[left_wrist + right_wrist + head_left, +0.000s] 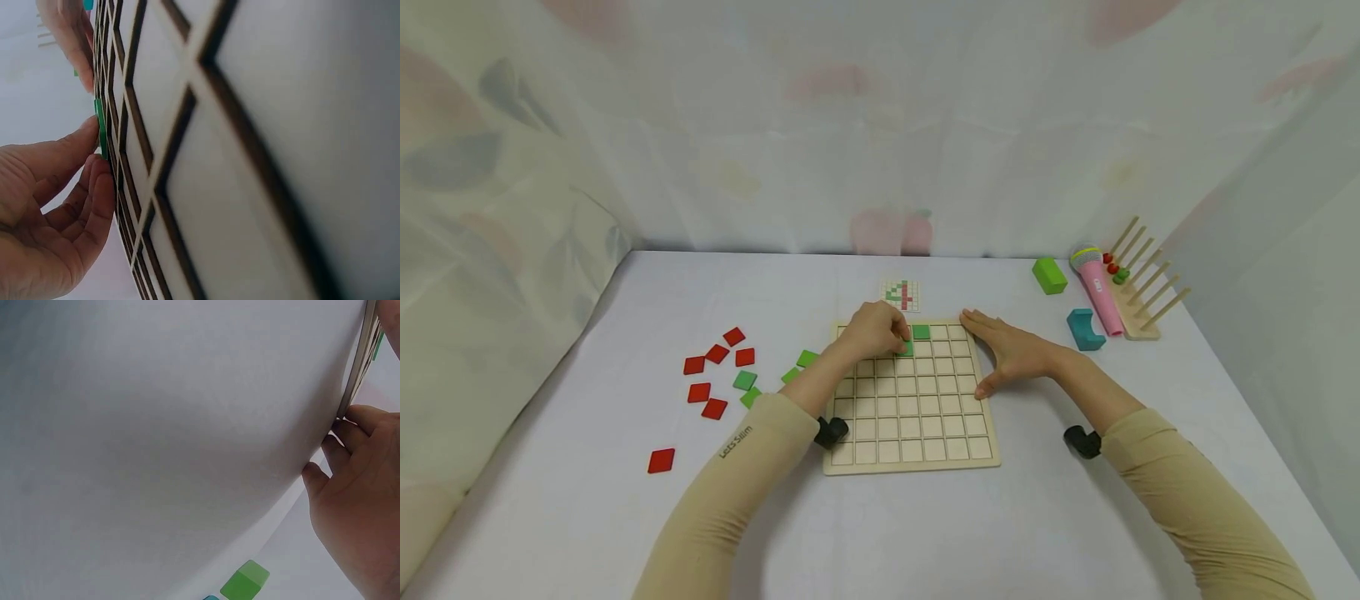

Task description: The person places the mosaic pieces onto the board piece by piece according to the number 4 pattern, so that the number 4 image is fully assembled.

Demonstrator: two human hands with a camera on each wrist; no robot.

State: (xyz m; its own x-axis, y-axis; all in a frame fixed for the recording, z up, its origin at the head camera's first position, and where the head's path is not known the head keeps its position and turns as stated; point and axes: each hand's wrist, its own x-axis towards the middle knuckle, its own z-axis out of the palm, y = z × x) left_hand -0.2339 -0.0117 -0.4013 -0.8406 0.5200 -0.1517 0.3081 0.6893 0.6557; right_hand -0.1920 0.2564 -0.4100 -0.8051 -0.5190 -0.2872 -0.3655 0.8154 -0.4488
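Note:
A square wooden grid board (910,406) lies flat on the white table, with a green tile (921,332) set in its top row. At a cell one row lower and to the left, my left hand (874,329) pinches another green tile (101,128) between thumb and fingers, close against the grid. My right hand (1018,354) rests along the board's upper right edge, thumb and fingers spread. In the right wrist view its fingertips (315,478) touch down at the board's corner. Just behind the board lies a small card (901,295) printed with a green and red grid pattern.
Loose red tiles (698,392) and green tiles (745,380) lie left of the board, partly behind my left forearm. At the back right are a green block (1049,276), a teal curved block (1085,330), a pink toy microphone (1101,296) and a pegged wooden stand (1142,329).

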